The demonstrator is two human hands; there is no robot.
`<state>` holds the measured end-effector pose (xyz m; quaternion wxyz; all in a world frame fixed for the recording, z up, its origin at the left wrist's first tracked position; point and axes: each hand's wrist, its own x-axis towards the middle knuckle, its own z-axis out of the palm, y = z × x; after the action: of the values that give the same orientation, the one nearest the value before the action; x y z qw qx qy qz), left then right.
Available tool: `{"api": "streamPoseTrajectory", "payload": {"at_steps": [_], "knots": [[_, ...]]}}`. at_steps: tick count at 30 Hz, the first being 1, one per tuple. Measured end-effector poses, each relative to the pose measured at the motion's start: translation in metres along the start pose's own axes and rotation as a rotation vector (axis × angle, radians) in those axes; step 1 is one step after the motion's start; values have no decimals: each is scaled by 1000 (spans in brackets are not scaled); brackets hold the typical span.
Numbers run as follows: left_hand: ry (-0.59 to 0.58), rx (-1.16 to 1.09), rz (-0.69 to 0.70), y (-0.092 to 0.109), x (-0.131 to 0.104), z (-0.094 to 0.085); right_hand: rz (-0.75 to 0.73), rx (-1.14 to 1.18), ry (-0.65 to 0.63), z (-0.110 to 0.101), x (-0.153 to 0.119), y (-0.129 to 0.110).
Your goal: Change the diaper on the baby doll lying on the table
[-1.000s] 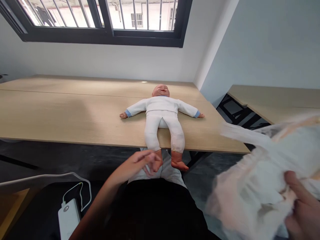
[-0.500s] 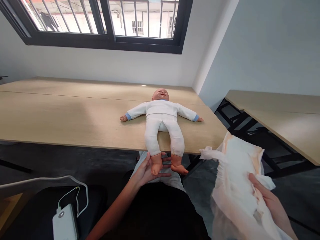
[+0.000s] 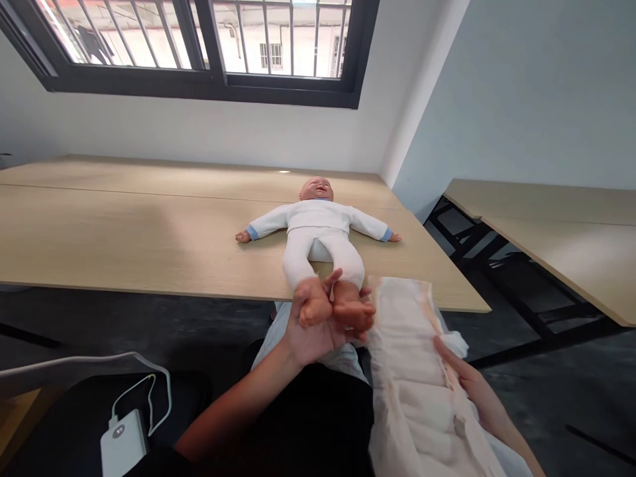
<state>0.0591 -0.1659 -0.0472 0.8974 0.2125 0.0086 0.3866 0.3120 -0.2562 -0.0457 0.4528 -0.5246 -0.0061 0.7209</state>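
A pale wooden tabletop (image 3: 124,235) spans the picture from the left edge of the frame to the right of centre, its near edge cutting across the middle. Its right side slants down to a corner at centre right, with dark floor (image 3: 534,404) showing between it and a second table (image 3: 561,258) at the right. A barred window (image 3: 209,86) sits in the wall at the upper left. A white power bank (image 3: 122,440), cable attached, lies at the lower left.

At the centre, the left hand (image 3: 315,334), palm up, has its fingers curled around the ankles of a doll (image 3: 318,217), one fingertip rising between the legs. At the lower right, the right hand (image 3: 470,381) grasps the side edge of a white diaper (image 3: 415,377), fingers partly hidden behind it.

The doll lies on its back on the tabletop at centre, head toward the window, arms spread wide, bare feet out past the near edge and slightly blurred. It wears a white top with blue cuffs and white trousers. The diaper, opened lengthwise and creased, has peach-tinted edges; its upper end appears in front of the tabletop's near edge, just beside the doll's feet. Whether it touches the wood cannot be told.
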Motion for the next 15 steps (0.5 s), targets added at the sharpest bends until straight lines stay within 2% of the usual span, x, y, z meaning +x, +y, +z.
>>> {"api": "streamPoseTrajectory", "payload": {"at_steps": [3,5,7,11,15], "knots": [[59,23,-22,16,13,32,77,-61,-132,13,9,10],[60,49,-17,23,25,45,75,-91,-239,24,16,15],[34,81,-6,26,35,53,41,-128,-307,37,23,16],[-45,141,4,29,46,62,-21,-191,-364,67,31,4],[-37,167,-2,31,48,68,-112,-235,-420,99,40,-12]]}}
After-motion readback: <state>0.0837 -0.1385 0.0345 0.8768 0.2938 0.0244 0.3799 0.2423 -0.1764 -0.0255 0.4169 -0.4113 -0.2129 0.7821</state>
